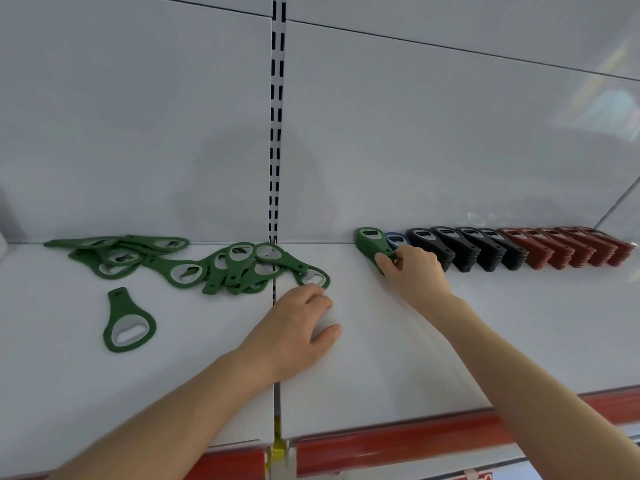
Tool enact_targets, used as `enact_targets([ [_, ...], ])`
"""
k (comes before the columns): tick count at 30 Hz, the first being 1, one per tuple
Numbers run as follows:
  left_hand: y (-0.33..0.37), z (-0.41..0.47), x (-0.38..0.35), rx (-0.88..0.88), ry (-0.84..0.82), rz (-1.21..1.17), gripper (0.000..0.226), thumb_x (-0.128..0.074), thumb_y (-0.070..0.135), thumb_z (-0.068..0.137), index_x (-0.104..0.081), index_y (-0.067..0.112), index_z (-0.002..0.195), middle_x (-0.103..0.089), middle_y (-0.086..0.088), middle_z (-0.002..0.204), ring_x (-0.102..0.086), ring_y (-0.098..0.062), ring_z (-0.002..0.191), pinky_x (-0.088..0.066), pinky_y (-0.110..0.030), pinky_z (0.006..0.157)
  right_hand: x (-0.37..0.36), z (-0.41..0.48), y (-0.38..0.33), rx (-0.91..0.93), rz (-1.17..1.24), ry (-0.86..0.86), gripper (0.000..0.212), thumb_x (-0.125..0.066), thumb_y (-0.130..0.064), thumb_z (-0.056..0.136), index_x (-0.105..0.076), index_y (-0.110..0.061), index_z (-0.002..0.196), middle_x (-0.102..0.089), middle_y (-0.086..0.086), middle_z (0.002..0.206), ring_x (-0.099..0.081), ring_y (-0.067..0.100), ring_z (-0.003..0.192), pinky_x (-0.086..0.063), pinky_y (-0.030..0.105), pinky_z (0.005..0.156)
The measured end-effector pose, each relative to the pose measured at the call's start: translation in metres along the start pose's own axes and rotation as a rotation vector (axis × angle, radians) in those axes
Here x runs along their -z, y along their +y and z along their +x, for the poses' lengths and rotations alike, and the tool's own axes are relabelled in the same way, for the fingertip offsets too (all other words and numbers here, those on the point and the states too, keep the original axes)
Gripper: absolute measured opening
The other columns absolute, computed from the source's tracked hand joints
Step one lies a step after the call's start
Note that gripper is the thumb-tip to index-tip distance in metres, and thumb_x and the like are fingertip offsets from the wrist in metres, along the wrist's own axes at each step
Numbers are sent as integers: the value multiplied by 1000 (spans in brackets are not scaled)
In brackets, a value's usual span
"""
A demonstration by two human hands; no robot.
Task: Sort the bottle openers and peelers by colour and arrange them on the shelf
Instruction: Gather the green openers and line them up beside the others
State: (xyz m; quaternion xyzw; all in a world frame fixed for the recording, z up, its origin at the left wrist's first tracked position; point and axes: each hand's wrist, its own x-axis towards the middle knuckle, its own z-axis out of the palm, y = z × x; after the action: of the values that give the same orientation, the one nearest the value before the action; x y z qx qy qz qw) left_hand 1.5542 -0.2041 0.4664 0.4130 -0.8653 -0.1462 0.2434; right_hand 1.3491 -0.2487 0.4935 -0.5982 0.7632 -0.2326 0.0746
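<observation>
Sorting looks past halfway, judged from how things lie. At about nine o'clock in the view a loose green heap point(117, 252) sprawls against the back wall, and at eight o'clock of it a lone green opener point(129, 320) lies flat by itself. A second green tangle point(239, 268) sits near the centre, across the seam below the slotted upright point(276, 133). All of this green stock is left to gather.

The left hand point(298, 323) rests on the shelf point(519, 323) at five o'clock of that tangle, thumb spread apart, fingertips at the edge of the endmost green opener point(313, 277). I cannot tell whether they pinch it or only touch it.

At two o'clock of the left hand, the right hand point(412, 268) clamps thumb and curled fingers on the near end of the green stack point(370, 244), the first stack of the tidy row. At three o'clock of it stand a blue opener point(396, 240), then black stacks point(464, 247), then red stacks point(568, 251), each touching the next and leaning along the back wall.

No bin or tray shows; the shelf alone holds everything. I cannot pick out any peelers; all the pieces seem to be openers
</observation>
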Motion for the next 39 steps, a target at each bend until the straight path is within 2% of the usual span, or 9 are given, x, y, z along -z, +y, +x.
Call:
enact_targets([
  [6,5,1,17,8,-50,103,40,-41,36,96,-48,14,128,-44,4,131,-40,-11,122,-30,-19,100,27,-13,-16,163,-72,188,30,-46,-30,93,-57,-6,81,-64,8,74,-54,31,72,-44,33,63],
  [12,-7,-22,52,77,-38,149,35,-37,35,97,-54,17,121,-54,6,116,-50,-10,105,-41,-27,90,7,-9,-65,360,164,-133,16,-56,-23,89,-64,-9,88,-66,6,81,-58,22,75,-45,26,66],
  [15,-18,-41,66,183,46,88,38,-35,38,96,-59,17,117,-58,4,113,-54,-11,103,-42,-27,89,-22,-4,-86,315,124,-340,34,-60,-30,88,-58,-14,118,-61,5,108,-58,21,95,-47,28,78],
  [19,-28,-61,81,282,181,-18,32,-42,34,96,-60,14,114,-61,3,110,-54,-9,101,-40,-16,85,-38,-5,-98,356,-28,-264,19,-56,-19,90,-65,-14,106,-67,8,104,-60,26,94,-48,31,79],
  [23,-32,-66,92,458,436,-274,32,-51,29,92,-55,18,122,-58,13,104,-56,-3,101,-37,-2,80,-21,-22,-108,357,289,-70,13,-60,-13,86,-72,-10,91,-70,5,85,-63,22,81,-50,31,77],
  [26,-29,-60,98,668,540,-796,47,-56,46,87,-49,21,125,-63,4,104,-62,-11,100,-47,-26,91,-12,-59,-139,420,577,-158,9,-64,-11,84,-73,-11,83,-68,-1,75,-61,12,71,-47,23,70],
  [30,-28,-64,111,642,812,-1109,6,-46,14,95,-52,14,96,-67,-8,96,-69,-19,89,-57,-35,76,-25,-98,-178,676,653,-337,9,-67,-9,82,-75,-10,88,-69,-4,76,-57,3,71,-44,17,68],
  [33,-46,-85,131,632,978,-1070,23,-35,0,95,-51,17,95,-65,-7,86,-68,-17,72,-57,-33,66,-39,-97,-200,671,610,-385,11,-65,-14,85,-73,-7,88,-65,-12,73,-56,-4,69,-41,8,64],
  [39,-74,-125,155,771,911,-1155,23,-35,1,95,-51,17,94,-61,-14,86,-59,-18,66,-49,-30,61,-84,-77,-246,640,112,-468,34,-57,-38,88,-61,-6,100,-59,3,90,-56,24,87,-43,29,72],
])
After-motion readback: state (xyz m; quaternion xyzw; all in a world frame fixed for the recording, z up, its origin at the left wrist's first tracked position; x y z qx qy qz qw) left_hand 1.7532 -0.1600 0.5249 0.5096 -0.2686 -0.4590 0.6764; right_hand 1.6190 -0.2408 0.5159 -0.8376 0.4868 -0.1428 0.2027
